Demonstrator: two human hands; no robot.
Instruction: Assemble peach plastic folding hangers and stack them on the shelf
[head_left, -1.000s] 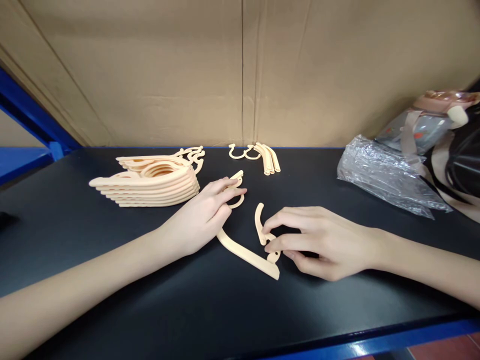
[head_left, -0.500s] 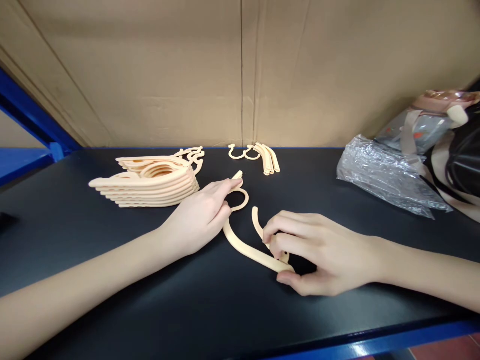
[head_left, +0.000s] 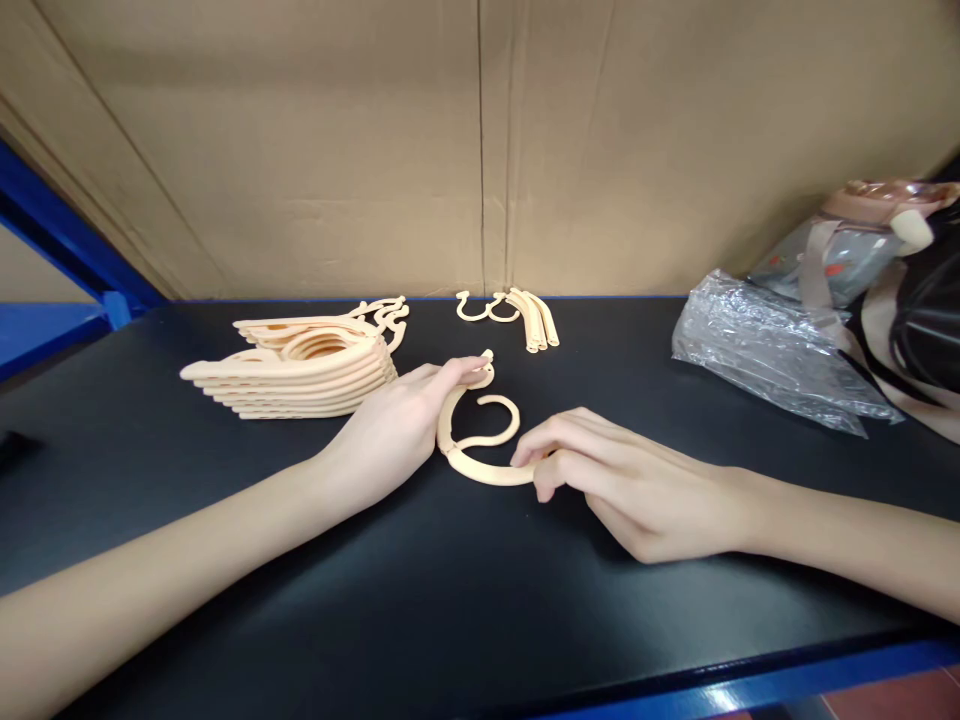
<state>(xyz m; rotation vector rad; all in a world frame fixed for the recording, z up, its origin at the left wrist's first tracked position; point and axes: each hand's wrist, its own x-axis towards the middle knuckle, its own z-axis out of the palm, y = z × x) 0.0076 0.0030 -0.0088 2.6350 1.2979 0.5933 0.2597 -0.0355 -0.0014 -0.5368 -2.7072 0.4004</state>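
There are two hands (head_left: 397,420), one hanger (head_left: 487,472) between them, one stack of hangers (head_left: 300,385) at left too overlapped to count, two far hooks (head_left: 472,317), at least three curved bars (head_left: 538,325), one clear bag (head_left: 765,350) and one bottle (head_left: 855,265).

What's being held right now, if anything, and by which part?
A cream hanger: the left grip is on its far arm near the tip; the right grip is on its near arm's outer end.

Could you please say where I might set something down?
The table is bare between the forearms and blue front edge, and between right hand and plastic bag. It's crowded around left hand, held hanger and stacked hangers.
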